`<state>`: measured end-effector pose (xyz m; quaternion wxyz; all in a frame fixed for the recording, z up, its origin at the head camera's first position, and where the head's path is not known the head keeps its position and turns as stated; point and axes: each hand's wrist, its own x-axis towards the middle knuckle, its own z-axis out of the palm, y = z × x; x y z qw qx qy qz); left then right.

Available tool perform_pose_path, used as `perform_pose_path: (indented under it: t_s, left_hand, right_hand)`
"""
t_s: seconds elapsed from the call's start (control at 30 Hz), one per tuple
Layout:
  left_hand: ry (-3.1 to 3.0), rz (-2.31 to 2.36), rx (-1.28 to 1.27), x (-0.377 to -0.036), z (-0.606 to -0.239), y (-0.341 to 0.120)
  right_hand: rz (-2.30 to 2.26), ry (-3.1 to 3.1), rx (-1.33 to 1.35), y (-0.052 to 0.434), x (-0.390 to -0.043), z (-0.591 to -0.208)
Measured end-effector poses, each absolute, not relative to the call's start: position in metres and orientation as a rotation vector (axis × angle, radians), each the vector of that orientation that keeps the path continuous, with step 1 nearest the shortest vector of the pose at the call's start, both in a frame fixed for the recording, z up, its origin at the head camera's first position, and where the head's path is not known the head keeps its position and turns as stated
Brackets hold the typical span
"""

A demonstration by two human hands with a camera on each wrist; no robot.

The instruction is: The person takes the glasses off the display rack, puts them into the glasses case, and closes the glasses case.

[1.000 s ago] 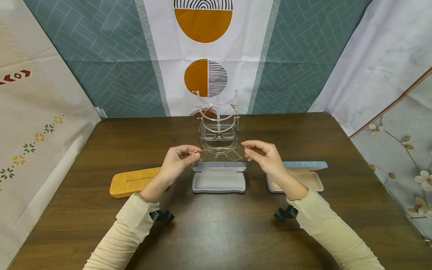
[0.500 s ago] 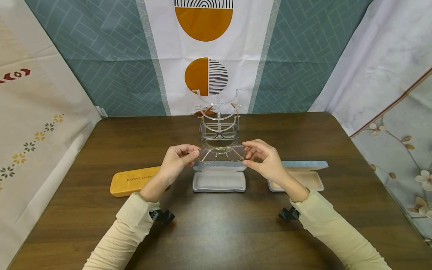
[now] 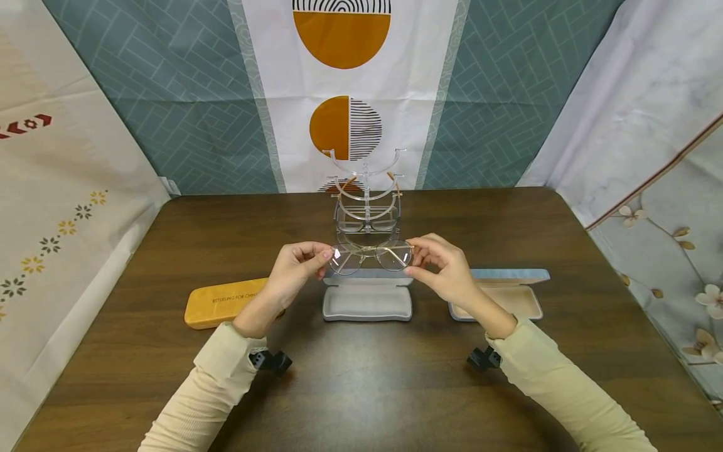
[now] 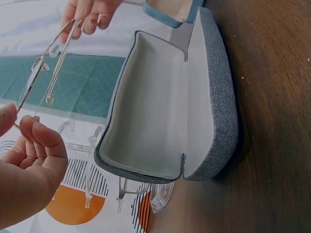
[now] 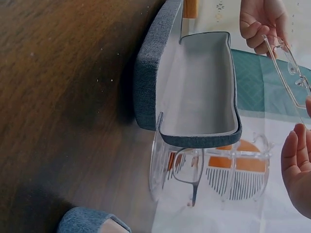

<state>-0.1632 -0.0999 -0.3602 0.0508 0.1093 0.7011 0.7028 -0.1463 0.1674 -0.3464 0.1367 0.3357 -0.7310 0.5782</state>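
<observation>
thin metal glasses (image 3: 371,256) are held in the air above the open grey case (image 3: 367,302). the left hand (image 3: 294,271) and the right hand (image 3: 446,267) each pinch one end of the frame with curled fingers. i judge the next move needs lowering them gently into the case.

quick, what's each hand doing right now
Left hand: pinching the left end of the glasses.
Right hand: pinching their right end, above the open grey case.
</observation>
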Motion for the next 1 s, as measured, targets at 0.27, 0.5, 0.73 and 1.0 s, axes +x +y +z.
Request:
perform_pose_path:
  t_s: [0.27,0.5,0.73,1.0]
  left_hand:
    - [2.272,2.063,0.356,-0.161,-0.36,-0.1]
    - [2.292,2.013,0.488,-0.159,-0.363,-0.101]
    - [2.328,1.928,0.66,-0.154,-0.365,-0.102]
    - [2.569,1.763,0.848,-0.149,-0.371,-0.102]
  right_hand:
    - [1.657,-2.143,0.973,0.17,-0.147,-0.349]
    - [1.698,-2.176,0.916,0.172,-0.146,-0.35]
    - [1.743,-2.217,0.861,0.175,-0.144,-0.35]
    - [1.757,-2.269,0.816,0.175,-0.138,-0.352]
